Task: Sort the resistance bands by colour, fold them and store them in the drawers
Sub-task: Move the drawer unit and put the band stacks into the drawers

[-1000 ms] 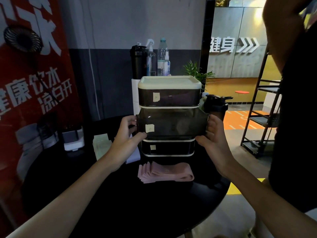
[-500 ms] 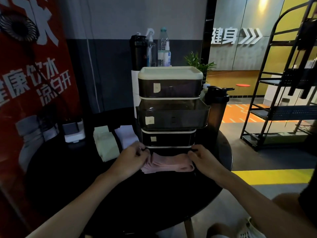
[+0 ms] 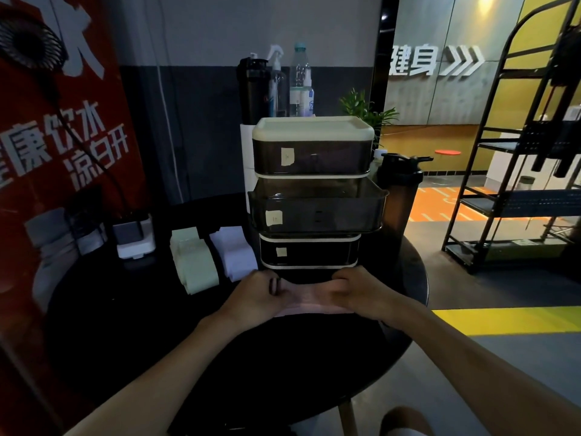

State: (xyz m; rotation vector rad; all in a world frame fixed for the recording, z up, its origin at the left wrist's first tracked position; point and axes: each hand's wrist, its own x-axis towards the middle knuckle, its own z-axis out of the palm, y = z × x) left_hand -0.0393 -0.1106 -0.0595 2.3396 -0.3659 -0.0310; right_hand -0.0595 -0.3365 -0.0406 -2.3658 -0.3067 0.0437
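Observation:
A folded stack of pink bands (image 3: 311,300) lies on the round black table (image 3: 220,357) just in front of the three-drawer unit (image 3: 311,193). My left hand (image 3: 257,294) grips its left end and my right hand (image 3: 358,292) grips its right end, fingers curled over the stack. The middle drawer (image 3: 317,206) is pulled out towards me; the top and bottom drawers are shut. A folded pale green stack (image 3: 193,258) and a folded white stack (image 3: 234,251) lie on the table to the left of the unit.
A black shaker bottle (image 3: 401,187) stands right of the drawers. Bottles (image 3: 276,86) sit on a white stand behind the unit. A small white and grey device (image 3: 135,237) is at the left. A black metal rack (image 3: 518,171) stands on the floor to the right.
My hands left the pulled-out middle drawer, came down to the pink stack and have closed over its two ends. The person at the right edge is gone from view.

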